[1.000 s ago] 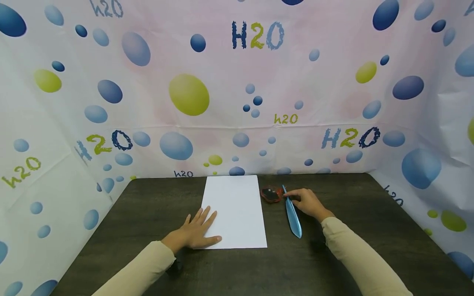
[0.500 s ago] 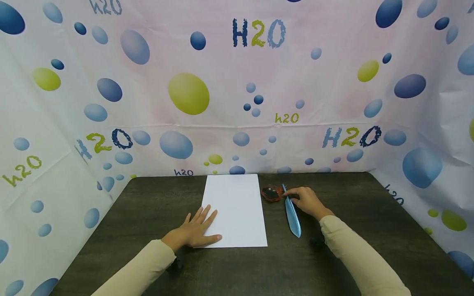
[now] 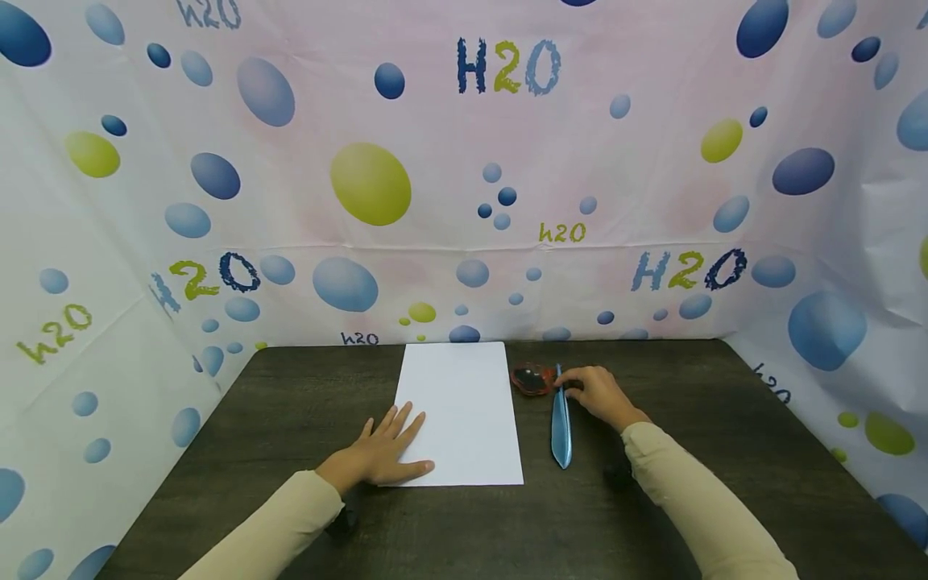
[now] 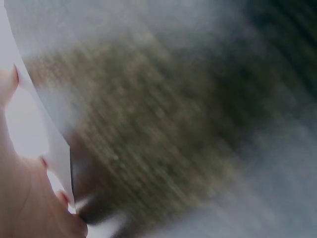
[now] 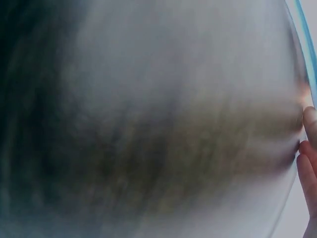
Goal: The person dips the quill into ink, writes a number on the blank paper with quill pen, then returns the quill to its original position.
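A white sheet of paper (image 3: pixel 464 411) lies on the dark table. Spread flat over its near left corner, my left hand (image 3: pixel 380 453) presses it with fingers apart; the left wrist view shows those fingers on the paper (image 4: pixel 54 144). My right hand (image 3: pixel 598 395) pinches the narrow far part of a long, slim blue leaf-shaped item (image 3: pixel 561 431), whose broader end points towards me. In the right wrist view, a blue edge (image 5: pixel 304 44) stands just above the fingertips. Close beside these fingertips sits a small reddish, see-through object with a dark middle (image 3: pixel 532 379).
The dark wood-look table (image 3: pixel 312 403) reaches back to a white curtain (image 3: pixel 435 242) printed with bubbles and H2O lettering, which also closes off both sides. Both wrist views are mostly blurred tabletop.
The blue item has swung round in my right hand; its near end has moved left and it now points almost straight at me. The left hand and paper have stayed put.
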`<action>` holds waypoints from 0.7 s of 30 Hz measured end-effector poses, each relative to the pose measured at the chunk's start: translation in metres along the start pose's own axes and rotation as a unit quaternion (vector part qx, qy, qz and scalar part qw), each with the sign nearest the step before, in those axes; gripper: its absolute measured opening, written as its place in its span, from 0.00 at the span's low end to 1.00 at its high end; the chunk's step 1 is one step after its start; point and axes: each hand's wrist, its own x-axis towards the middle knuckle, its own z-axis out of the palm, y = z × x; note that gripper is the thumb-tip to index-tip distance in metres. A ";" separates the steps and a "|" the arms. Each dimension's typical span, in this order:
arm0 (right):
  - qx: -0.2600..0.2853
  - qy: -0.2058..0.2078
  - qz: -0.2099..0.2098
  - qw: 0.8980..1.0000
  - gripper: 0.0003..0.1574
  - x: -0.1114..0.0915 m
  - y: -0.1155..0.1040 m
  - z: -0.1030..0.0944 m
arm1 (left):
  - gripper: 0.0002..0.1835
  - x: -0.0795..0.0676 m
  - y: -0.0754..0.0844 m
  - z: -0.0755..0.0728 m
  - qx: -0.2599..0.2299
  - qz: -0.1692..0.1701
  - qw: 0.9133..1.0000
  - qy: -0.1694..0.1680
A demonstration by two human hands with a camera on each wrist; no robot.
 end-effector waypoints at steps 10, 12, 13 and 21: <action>0.012 0.019 -0.016 1.000 0.12 0.003 -0.003 -0.002 | 0.48 0.003 -0.004 -0.003 -0.005 0.005 1.000 -0.008; 0.024 0.025 -0.013 0.999 0.12 0.003 -0.003 -0.003 | 0.48 0.004 -0.004 -0.004 -0.005 0.005 1.000 -0.010; 0.035 0.026 -0.011 0.999 0.12 0.003 -0.003 -0.003 | 0.48 0.004 -0.004 -0.004 -0.005 0.004 1.000 -0.012; 0.127 0.058 0.018 0.990 0.13 0.005 -0.002 -0.006 | 0.47 0.005 -0.005 -0.008 -0.004 0.006 1.000 -0.010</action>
